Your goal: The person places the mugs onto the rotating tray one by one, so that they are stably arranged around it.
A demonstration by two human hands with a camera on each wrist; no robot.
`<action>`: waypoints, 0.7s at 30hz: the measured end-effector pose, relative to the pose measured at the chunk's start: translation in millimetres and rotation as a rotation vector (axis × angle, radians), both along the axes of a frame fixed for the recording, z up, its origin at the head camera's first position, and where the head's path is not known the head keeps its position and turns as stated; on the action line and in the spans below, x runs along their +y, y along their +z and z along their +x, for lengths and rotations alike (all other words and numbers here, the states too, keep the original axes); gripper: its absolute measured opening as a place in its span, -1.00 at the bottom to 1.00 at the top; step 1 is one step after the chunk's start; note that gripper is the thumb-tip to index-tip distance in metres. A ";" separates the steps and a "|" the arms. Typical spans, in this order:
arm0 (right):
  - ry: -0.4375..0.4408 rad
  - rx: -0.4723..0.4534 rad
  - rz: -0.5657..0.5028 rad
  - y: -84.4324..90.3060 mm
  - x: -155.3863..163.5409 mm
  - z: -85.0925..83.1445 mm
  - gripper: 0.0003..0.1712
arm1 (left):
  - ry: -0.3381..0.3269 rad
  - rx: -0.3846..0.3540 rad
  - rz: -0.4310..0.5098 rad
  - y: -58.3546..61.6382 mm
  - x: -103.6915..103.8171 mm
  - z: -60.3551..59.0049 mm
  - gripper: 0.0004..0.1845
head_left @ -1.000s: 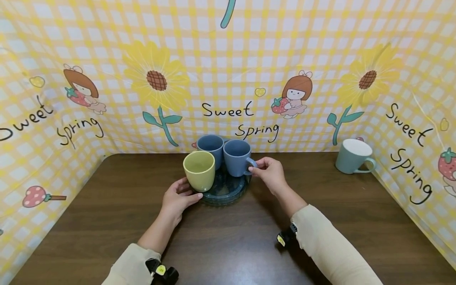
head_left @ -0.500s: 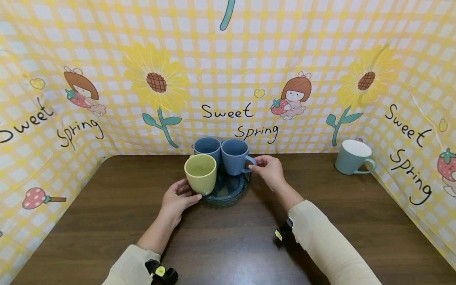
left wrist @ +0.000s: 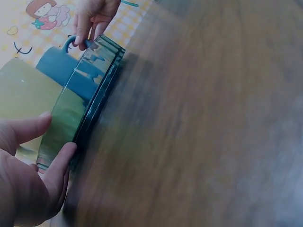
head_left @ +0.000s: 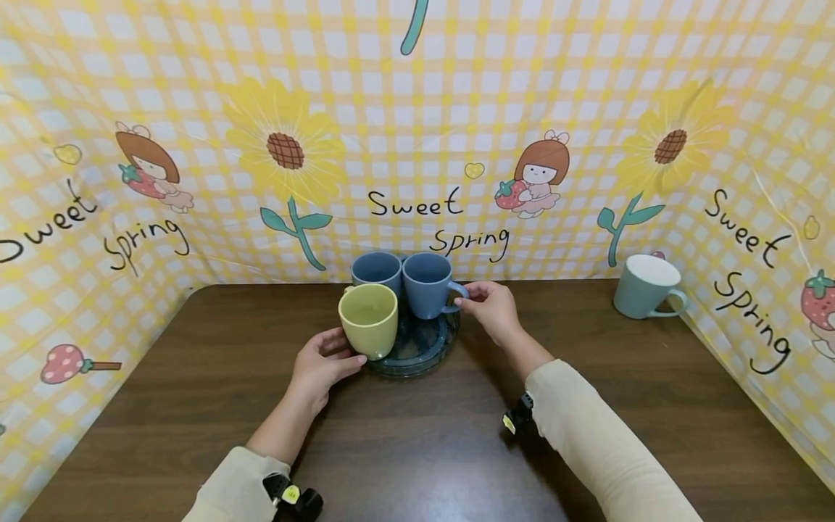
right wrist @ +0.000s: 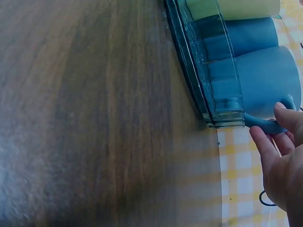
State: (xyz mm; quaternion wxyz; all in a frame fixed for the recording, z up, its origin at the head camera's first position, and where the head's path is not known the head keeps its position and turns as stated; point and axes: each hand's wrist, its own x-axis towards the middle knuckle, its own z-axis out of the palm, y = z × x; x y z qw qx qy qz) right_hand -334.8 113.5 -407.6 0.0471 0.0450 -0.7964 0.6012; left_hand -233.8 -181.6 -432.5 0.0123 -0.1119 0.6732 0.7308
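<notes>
Three mugs stand on a round see-through blue tray (head_left: 417,348) with a low wall. At its front left is a yellow-green mug (head_left: 369,322); behind that a blue mug (head_left: 376,267), partly hidden, and to the right another blue mug (head_left: 427,286) with its handle to the right. My left hand (head_left: 322,366) holds the tray's left front edge, thumb and fingers about the wall beside the yellow-green mug, as the left wrist view also shows. With thumb and fingertips my right hand (head_left: 492,312) pinches the right blue mug's handle (right wrist: 265,124).
A teal mug (head_left: 636,293) with a pale inside stands at the back right of the brown wooden table (head_left: 417,449), its handle to the right. A yellow checked cloth (head_left: 417,145) with printed flowers and lettering rises behind the table and on both sides.
Both blue mugs have shifted a little left, and the yellow-green mug slightly right and towards me, as if the tray turned. My right hand has moved slightly left along with the handle.
</notes>
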 end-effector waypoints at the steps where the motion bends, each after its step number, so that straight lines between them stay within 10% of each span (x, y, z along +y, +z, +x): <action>1: 0.002 0.000 0.002 -0.3 0.3 -0.2 -0.74 | -0.005 -0.001 0.002 -0.2 -0.6 -0.3 -0.17; 21: 0.030 0.077 -0.083 -3.2 8.0 12.7 -0.59 | -0.149 0.014 0.009 1.9 -29.7 -12.4 -0.34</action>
